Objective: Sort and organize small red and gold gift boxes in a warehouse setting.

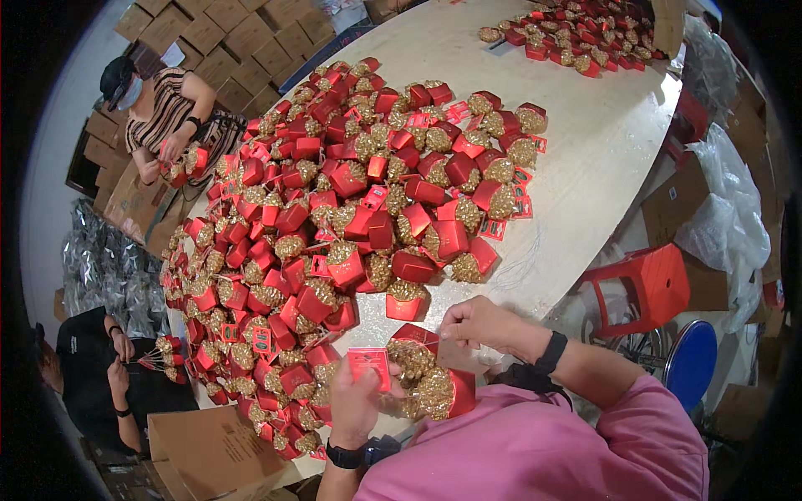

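Note:
My left hand [354, 402] is closed on a small red printed tag [368, 365], thumb across its face. Against that hand, in front of my body, sit several red ornaments with gold glittery tops [434, 386]; how they are joined is hidden. My right hand [483, 324] hovers just above and to the right of them, thumb and fingers pinched together. Whatever lies in that pinch is too small to make out. Beyond my hands a single ornament [406, 302] lies at the near edge of a large heap of similar ornaments [334, 217], some with red tags.
The heap covers much of the pale table [576, 159]; loose threads [522, 263] lie right of it. More ornaments [585, 37] lie at the far end. Two people work along the left side, ornaments at their hands. A red stool [639, 292] and blue round seat [692, 355] stand right.

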A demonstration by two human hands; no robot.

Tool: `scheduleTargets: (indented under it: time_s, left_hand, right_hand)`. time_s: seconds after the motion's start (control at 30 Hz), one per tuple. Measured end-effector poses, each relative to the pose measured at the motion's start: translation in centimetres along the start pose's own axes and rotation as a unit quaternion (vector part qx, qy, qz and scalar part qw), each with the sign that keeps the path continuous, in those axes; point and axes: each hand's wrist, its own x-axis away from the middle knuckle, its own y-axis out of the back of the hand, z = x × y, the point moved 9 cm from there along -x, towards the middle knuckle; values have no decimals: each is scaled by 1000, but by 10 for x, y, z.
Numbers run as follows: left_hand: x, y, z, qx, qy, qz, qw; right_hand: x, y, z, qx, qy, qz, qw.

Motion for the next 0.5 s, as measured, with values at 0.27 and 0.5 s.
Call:
scheduleTargets:
  time_s: [0.27,0.5]
  left_hand:
    - [-3,0,0,-16,3,5,1000]
    - [-4,-5,0,-18,18,21,999]
  right_hand:
    - [1,0,-17,-64,-31,-4,997]
    - [-2,-3,-14,-90,-29,-14,995]
